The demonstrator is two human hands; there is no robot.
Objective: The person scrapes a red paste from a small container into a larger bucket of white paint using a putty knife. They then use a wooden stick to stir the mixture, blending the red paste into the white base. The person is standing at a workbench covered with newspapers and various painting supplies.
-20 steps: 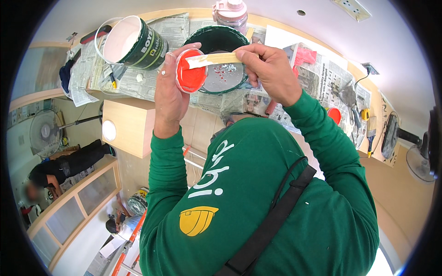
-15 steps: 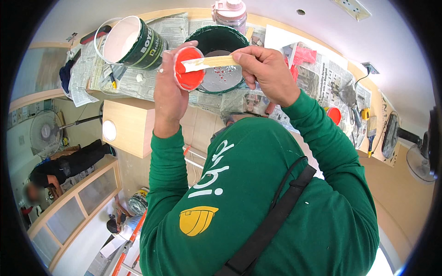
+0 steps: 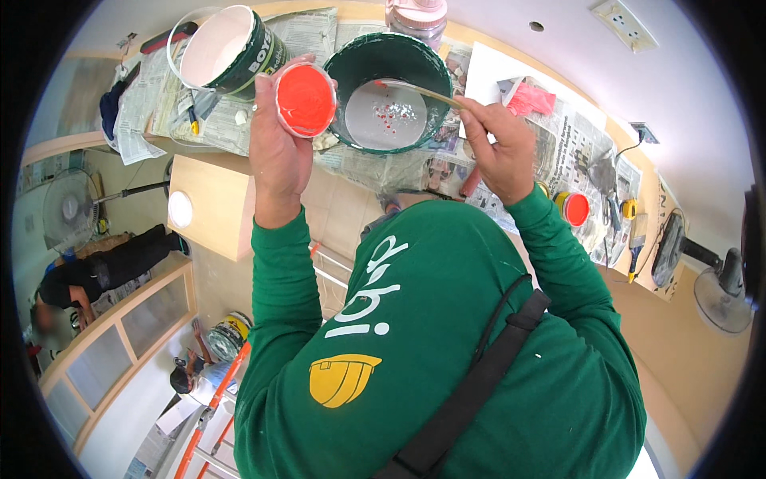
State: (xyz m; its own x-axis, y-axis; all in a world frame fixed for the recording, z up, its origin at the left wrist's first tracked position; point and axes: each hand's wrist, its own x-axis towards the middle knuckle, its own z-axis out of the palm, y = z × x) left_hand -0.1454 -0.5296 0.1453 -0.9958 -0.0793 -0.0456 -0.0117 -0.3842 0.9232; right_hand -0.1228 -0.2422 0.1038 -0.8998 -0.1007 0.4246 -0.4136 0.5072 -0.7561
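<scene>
My left hand (image 3: 275, 156) is closed around a small cup of bright red paint (image 3: 306, 100), its open mouth tipped toward me. To its right stands a dark green bucket (image 3: 351, 60) with pale grey paint inside, dotted with red drops. A thin wooden stick (image 3: 427, 92) is pinched in my right hand (image 3: 503, 148) at the bucket's right rim. The stick's red-smeared tip reaches over the grey paint; whether it touches the surface I cannot tell.
A paint pail (image 3: 239, 56) with pale contents stands at left on newspaper (image 3: 299, 36). A pink-lidded bottle (image 3: 419, 20) is behind the bucket. Rightward lie a pink cloth (image 3: 531, 98), an open red paint can (image 3: 574, 209) and a brush (image 3: 636, 247). An orange ladder (image 3: 211, 407) and two people are lower left.
The stick has left the red cup and moved right, over the bucket. My left hand has shifted slightly left and down with the cup.
</scene>
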